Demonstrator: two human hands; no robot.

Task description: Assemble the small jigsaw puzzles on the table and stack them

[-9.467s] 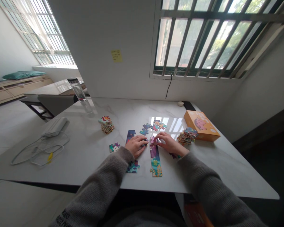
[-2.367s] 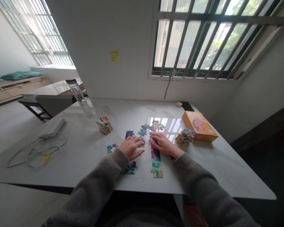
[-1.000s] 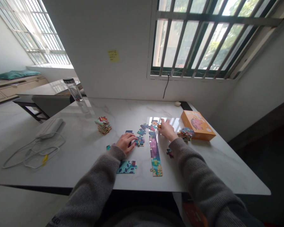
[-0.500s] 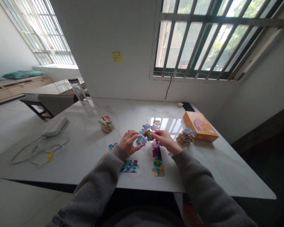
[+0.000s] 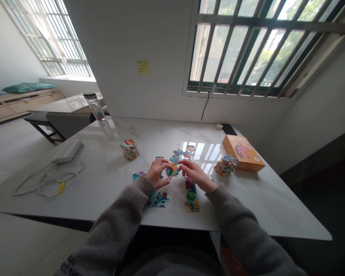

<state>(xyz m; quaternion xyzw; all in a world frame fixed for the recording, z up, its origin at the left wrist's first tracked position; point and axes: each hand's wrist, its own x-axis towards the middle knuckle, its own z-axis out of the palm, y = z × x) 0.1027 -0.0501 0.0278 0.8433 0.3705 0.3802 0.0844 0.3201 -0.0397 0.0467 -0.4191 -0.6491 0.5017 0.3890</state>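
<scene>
My left hand (image 5: 157, 173) pinches a small colourful jigsaw puzzle piece (image 5: 174, 170) between thumb and fingers; it may have others beneath it. Close by on the right is my right hand (image 5: 196, 174), its fingertips apart at the piece's right edge, with nothing seen between them. Under and beside the right hand, a joined strip of puzzle pieces (image 5: 192, 199) runs toward the front edge. A joined teal pair of puzzle pieces (image 5: 159, 199) lies below my left wrist. Several loose puzzle pieces (image 5: 189, 154) lie beyond the hands.
One stack of puzzle pieces (image 5: 130, 150) stands at left, another stack (image 5: 226, 165) at right beside an orange box (image 5: 243, 152). A white device (image 5: 67, 151) with a looped cable (image 5: 43, 186) lies far left. A clear bottle (image 5: 96, 107) stands at the back left of the table (image 5: 103, 199).
The piece from my right hand is now in my left hand, over the one it held. The right fingers have come apart and moved slightly left.
</scene>
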